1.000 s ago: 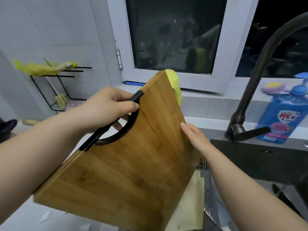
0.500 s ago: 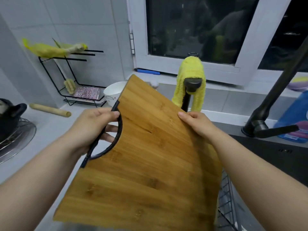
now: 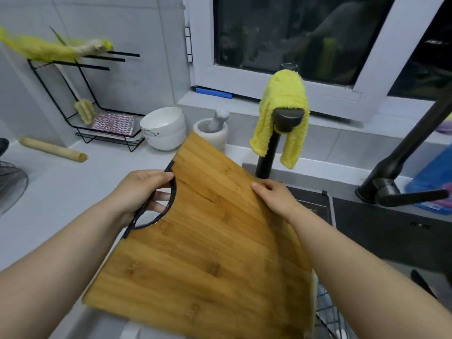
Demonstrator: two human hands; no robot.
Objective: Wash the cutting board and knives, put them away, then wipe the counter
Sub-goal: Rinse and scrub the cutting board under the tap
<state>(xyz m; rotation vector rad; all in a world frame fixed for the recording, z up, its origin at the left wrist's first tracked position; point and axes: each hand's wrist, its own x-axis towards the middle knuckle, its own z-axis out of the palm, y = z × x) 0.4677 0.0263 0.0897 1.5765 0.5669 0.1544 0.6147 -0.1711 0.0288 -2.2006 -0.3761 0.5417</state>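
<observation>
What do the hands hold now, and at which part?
The cutting board, with both hands: the left hand grips its black handle, the right hand holds its right edge.

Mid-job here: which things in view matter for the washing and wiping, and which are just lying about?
For the job: cutting board, held by left hand and right hand; faucet; sink; yellow cloth, perhaps for wiping; counter.
Lying about: white bowls; mortar and pestle; rolling pin.
</observation>
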